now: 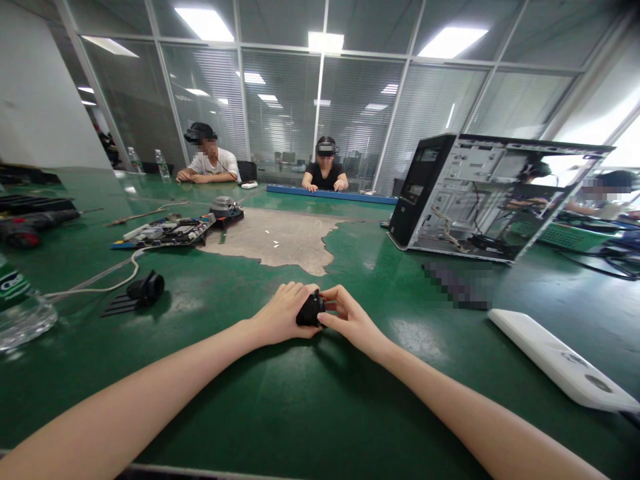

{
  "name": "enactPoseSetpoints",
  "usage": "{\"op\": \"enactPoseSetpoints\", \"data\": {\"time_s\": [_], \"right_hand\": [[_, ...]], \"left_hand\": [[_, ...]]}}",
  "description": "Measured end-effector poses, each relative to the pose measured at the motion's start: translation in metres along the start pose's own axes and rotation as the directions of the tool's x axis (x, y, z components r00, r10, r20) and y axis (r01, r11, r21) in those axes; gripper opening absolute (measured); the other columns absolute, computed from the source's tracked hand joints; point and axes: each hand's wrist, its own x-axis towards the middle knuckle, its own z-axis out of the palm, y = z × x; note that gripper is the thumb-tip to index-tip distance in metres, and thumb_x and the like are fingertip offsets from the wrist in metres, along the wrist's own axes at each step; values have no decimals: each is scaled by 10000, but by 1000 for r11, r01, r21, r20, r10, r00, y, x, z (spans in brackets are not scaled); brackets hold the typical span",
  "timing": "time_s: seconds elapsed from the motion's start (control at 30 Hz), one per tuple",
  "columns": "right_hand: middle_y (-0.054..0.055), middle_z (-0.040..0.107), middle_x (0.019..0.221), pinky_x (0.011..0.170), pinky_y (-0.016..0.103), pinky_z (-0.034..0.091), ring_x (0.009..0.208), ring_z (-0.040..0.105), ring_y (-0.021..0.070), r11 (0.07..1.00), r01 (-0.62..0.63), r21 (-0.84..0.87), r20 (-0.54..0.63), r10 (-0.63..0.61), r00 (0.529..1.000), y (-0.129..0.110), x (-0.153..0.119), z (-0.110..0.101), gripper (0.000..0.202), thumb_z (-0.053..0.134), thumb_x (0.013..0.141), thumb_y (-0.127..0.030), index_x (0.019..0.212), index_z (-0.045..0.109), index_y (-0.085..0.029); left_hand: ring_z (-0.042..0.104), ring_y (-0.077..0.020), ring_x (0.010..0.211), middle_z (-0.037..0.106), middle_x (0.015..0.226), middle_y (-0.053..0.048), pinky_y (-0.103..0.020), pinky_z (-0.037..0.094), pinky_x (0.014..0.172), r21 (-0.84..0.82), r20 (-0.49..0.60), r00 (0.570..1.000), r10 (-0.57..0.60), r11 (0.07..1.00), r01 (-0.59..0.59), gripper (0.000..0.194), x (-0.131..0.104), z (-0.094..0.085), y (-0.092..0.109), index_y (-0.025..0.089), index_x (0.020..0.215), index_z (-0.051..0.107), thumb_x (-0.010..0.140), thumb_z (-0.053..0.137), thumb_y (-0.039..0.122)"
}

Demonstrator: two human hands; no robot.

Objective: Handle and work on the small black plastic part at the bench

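Observation:
A small black part (311, 309), stubby and somewhat lens-like, is held between my hands just above the green table (225, 400). My left hand (286, 312) wraps round its left side, palm down. On the other side, the thumb and fingers of my right hand (350, 319) pinch its narrower right end. The fingers cover much of the part, so its exact kind cannot be told. Left of my hands lies a black plastic piece (145, 288) with a round opening and flat slats.
Beyond lie a circuit board (173, 230), a cooling fan (225, 208) and a bare table patch (285, 240). An opened computer case (470, 193) stands at right, near a white power bank-like device (560, 360). A bottle (20, 307) is at left. Several people sit around the table.

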Motion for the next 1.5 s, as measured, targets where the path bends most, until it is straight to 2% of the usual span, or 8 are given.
{"op": "enactPoseSetpoints", "data": {"time_s": [0.17,0.37,0.57,0.7,0.9,1.1,1.37,1.5], "right_hand": [[7,536,870,720,300,466,858,549,155,999,-10,31,-21,11,1000,3,0,-1,201,589,739,-320,861,476,-206],[42,543,936,746,343,462,855,551,167,997,-74,-34,-21,73,997,10,3,-4,284,584,738,-335,963,481,-195],[12,539,906,765,325,456,902,543,173,1000,17,15,9,-17,1000,1,-1,-1,250,642,691,-297,862,483,-206],[6,540,871,714,305,471,857,556,162,1000,-11,24,-21,11,1000,3,0,-1,225,603,726,-327,873,482,-208],[46,550,970,737,334,469,859,555,168,997,-69,-27,-5,69,998,5,1,-2,288,590,731,-318,973,492,-196],[4,525,899,722,284,474,918,541,162,999,36,1,2,-36,999,3,-2,0,199,601,731,-268,874,476,-209],[40,544,955,713,311,475,837,551,152,997,-48,-67,-34,46,998,9,1,-2,273,565,756,-322,980,475,-194],[27,557,930,757,321,463,869,547,160,998,-27,-62,8,28,1000,3,-1,-2,241,602,725,-287,922,495,-198]], "left_hand": [[464,-243,890,514,1007,-68,-359,351,778,0,-9,1000,14,1000,-14,587,1,0,0,181,1135,355,668,606,434],[459,-245,879,514,1005,-72,-358,352,763,18,8,1000,8,1000,-8,599,0,-2,2,181,1144,352,672,601,454],[461,-241,875,512,980,-66,-347,355,750,1,-1,1000,15,1000,-15,563,0,-2,1,186,1130,366,675,599,422],[460,-245,883,514,997,-70,-358,353,761,1,-2,1000,12,1000,-12,571,0,-2,1,183,1132,365,678,591,446],[458,-248,885,511,1000,-71,-360,358,761,4,14,1000,11,1000,-11,584,0,-3,1,185,1138,368,669,603,441],[464,-243,882,510,994,-67,-356,354,761,-7,2,1000,12,1000,-12,539,0,-2,1,194,1121,385,680,593,425],[462,-246,891,511,1005,-72,-359,354,772,-2,12,1000,4,1000,-4,568,0,-3,1,189,1131,370,677,593,446],[464,-246,883,513,998,-69,-359,355,761,0,13,1000,4,1000,-4,579,0,-2,0,193,1137,366,667,605,432]]}}
